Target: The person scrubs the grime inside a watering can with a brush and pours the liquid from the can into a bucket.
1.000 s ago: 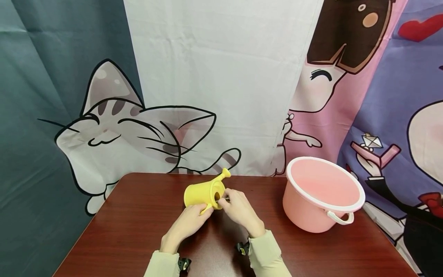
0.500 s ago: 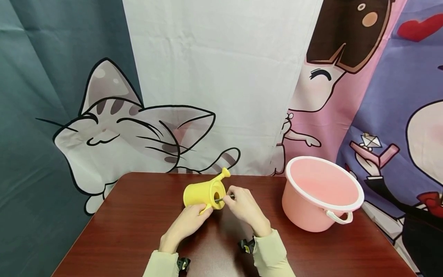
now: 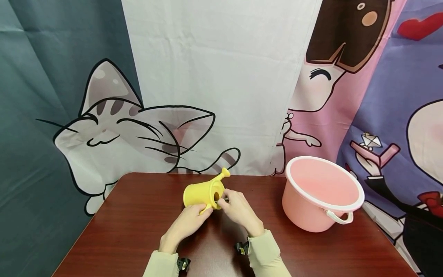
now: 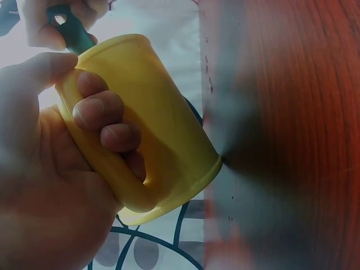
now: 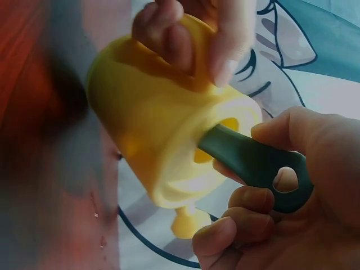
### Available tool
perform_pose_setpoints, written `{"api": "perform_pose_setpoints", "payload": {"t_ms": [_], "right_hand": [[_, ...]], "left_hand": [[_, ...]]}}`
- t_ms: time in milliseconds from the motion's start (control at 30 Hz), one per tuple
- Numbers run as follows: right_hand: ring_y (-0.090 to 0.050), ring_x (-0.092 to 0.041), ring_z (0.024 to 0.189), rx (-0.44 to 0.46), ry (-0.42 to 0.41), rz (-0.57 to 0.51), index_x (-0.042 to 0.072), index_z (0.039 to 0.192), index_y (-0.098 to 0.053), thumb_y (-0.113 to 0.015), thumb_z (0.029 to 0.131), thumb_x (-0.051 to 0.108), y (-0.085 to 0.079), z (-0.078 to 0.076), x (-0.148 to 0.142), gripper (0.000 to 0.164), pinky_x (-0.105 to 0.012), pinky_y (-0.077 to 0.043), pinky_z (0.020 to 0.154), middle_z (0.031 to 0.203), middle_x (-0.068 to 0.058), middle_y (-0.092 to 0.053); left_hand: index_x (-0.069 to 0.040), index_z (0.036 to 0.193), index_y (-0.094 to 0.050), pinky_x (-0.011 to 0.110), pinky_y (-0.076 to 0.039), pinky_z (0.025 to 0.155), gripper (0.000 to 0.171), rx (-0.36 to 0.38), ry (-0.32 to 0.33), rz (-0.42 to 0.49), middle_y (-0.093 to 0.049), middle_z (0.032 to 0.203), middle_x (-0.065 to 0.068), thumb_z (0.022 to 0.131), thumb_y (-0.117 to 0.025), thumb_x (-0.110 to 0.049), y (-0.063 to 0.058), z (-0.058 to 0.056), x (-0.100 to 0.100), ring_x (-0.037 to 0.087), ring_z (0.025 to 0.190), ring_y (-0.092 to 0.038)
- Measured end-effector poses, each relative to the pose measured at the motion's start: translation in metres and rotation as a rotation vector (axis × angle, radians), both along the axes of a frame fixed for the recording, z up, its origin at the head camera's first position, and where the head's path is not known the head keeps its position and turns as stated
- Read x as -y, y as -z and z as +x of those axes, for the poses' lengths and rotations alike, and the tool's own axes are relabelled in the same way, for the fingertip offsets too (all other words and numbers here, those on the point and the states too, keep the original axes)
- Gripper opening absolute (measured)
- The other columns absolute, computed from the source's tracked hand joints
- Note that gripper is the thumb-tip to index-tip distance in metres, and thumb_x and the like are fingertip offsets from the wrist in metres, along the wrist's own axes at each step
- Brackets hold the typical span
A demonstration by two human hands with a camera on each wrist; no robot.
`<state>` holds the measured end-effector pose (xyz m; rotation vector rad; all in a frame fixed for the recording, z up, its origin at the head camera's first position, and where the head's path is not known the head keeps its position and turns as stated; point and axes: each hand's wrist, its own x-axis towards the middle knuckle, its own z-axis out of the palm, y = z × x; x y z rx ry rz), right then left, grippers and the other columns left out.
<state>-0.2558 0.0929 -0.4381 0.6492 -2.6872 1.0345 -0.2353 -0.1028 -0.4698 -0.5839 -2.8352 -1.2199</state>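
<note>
A yellow watering can [image 3: 197,194] is tipped on its side above the table, its open top facing right and its spout pointing up and to the right. My left hand [image 3: 187,225] grips the can's handle, with the fingers passed through the loop in the left wrist view. My right hand [image 3: 240,209] holds a dark green flat handle [image 5: 247,157] with a hole near its end, pinched between thumb and fingers. The handle's far part goes through the opening in the can's top and is hidden inside, so I cannot tell what tool it belongs to.
To the right on the brown wooden table [image 3: 138,215] stands a pink bucket [image 3: 308,207] with a white rim and side handle. Behind the table's far edge hangs a printed cloth [image 3: 221,77] with cartoon figures.
My right hand drew back to the right half a second ago, baring more of the green handle, and now is close to the can's opening again. The left hand and watering can stay put.
</note>
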Motion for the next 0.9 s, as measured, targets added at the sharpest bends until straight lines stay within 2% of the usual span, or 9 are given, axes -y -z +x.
{"api": "perform_pose_setpoints", "payload": {"t_ms": [267,667,900], "right_hand": [[-0.043,-0.01,0.058,-0.044,-0.028,0.008,0.017,0.07,-0.053,-0.06,0.08,0.01,0.006,0.0,0.004,0.013,-0.024,-0.038,0.052,0.059,0.008,-0.042],[-0.046,-0.007,0.057,-0.002,-0.031,0.003,0.02,0.072,-0.059,-0.061,0.078,0.011,-0.004,0.0,-0.002,0.011,-0.025,-0.04,0.053,0.062,0.01,-0.051],[-0.046,-0.006,0.058,-0.028,-0.027,-0.01,0.022,0.069,-0.06,-0.062,0.08,0.012,-0.012,0.002,-0.009,0.015,-0.025,-0.04,0.055,0.06,0.015,-0.05]], "left_hand": [[-0.019,0.069,-0.048,0.023,-0.034,0.055,0.038,-0.013,0.005,-0.001,-0.034,0.06,-0.01,0.101,-0.052,-0.039,0.0,0.001,0.0,0.005,0.054,-0.033],[-0.02,0.07,-0.049,0.024,-0.034,0.056,0.037,-0.016,0.0,-0.015,-0.034,0.06,-0.011,0.101,-0.051,-0.039,0.001,0.001,0.002,0.005,0.055,-0.033],[-0.02,0.069,-0.049,0.023,-0.034,0.055,0.038,-0.01,0.0,-0.013,-0.034,0.06,-0.011,0.101,-0.052,-0.04,0.001,0.0,0.002,0.005,0.054,-0.033]]}}
